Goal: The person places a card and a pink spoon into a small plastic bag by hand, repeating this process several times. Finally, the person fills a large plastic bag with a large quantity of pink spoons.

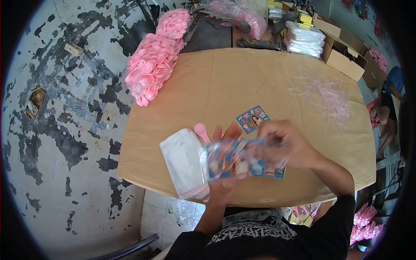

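A clear plastic bag (203, 162) with a blue printed card (225, 158) in it is held between my hands, blurred by motion. My left hand (232, 131) supports it from behind, fingertips showing above its top edge and the palm mostly hidden. At its right end my right hand (281, 141) is closed, fingers pinched on the packet. A stack of whitish plastic bags (182, 160) lies just left of my left hand. Beside the stack a pink spoon (200, 129) pokes out. Another blue printed card (249, 121) lies beyond my hands, and one more (279, 173) sits partly under them.
Brown paper covers the table (208, 91). Thin pink strands (327, 97) are scattered at right. Bagged pink spoons (154, 63) line the back left edge. Packs of clear bags (305, 39) and a cardboard box (344, 58) stand back right. Another person (390, 93) sits at far right.
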### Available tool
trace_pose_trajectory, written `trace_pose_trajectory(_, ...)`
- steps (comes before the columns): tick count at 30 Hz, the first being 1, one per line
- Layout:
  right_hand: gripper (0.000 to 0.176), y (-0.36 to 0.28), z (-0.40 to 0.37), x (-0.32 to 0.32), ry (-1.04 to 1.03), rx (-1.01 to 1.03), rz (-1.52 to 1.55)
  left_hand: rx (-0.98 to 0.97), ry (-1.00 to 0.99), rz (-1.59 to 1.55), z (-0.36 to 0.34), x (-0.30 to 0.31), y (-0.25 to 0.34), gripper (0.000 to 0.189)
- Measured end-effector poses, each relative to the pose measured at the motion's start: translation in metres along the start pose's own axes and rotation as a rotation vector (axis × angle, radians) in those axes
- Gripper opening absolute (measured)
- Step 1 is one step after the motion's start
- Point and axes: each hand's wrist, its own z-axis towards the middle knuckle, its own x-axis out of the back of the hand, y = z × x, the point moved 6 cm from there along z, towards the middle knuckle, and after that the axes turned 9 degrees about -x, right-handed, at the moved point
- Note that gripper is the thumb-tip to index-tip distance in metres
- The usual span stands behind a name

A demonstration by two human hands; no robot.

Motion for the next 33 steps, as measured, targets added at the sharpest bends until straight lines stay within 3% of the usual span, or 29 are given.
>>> trace_pose_trajectory(1,0.016,0.009,0.006,-0.010,-0.084,0.023,-0.084,0.029,-0.002,-0.031,0.000,-0.004,-0.002,0.064)
trace_pose_trajectory(4,0.010,0.016,0.016,-0.030,-0.264,0.127,-0.049,-0.179,-0.246,-0.003,-0.005,0.012,-0.003,0.046)
trace_pose_trajectory(5,0.011,0.004,0.017,-0.029,-0.392,0.293,-0.194,-0.238,-0.287,-0.058,-0.008,0.015,-0.002,0.037)
trace_pose_trajectory(8,0.015,0.017,0.042,0.004,-0.384,0.193,-0.181,-0.328,-0.142,-0.159,0.003,0.027,0.012,0.032)
trace_pose_trajectory(11,0.022,0.027,0.064,0.035,-0.005,-0.030,-0.595,-0.363,0.017,-0.121,0.001,0.032,0.020,0.037)
trace_pose_trajectory(14,0.028,0.027,0.057,0.000,-0.213,0.497,-0.893,-0.370,-0.012,-0.124,0.001,0.030,0.016,0.043)
trace_pose_trajectory(17,0.034,0.047,0.057,-0.012,-0.159,0.485,-1.141,-0.343,-0.034,-0.088,-0.005,0.033,0.011,0.049)
trace_pose_trajectory(20,0.032,0.046,0.063,-0.011,-0.284,0.414,-1.076,-0.321,-0.045,-0.027,-0.005,0.033,0.016,0.051)
trace_pose_trajectory(26,0.019,0.002,0.036,0.033,0.027,0.548,-1.076,-0.367,-0.070,0.002,-0.004,0.032,0.033,0.053)
trace_pose_trajectory(29,0.019,-0.009,0.018,0.069,0.112,0.133,-0.732,-0.420,-0.015,-0.013,-0.002,0.039,0.044,0.054)
trace_pose_trajectory(33,0.019,-0.001,-0.006,0.084,0.020,0.139,-0.445,-0.479,-0.094,0.011,0.004,0.034,0.052,0.045)
